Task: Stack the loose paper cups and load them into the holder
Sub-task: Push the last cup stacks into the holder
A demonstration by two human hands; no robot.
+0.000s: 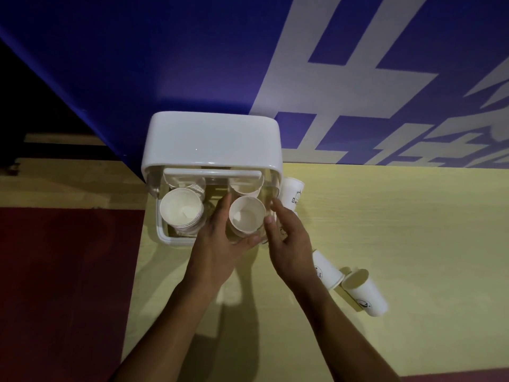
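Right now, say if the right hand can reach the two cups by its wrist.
Probably yes: the right hand looks free, and the nearer cup and farther cup lie unblocked on the table by its wrist.

Yellow table carries a holder and three cups.

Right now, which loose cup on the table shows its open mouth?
The cup farthest right, lying on its side: only its hollow inside faces the camera.
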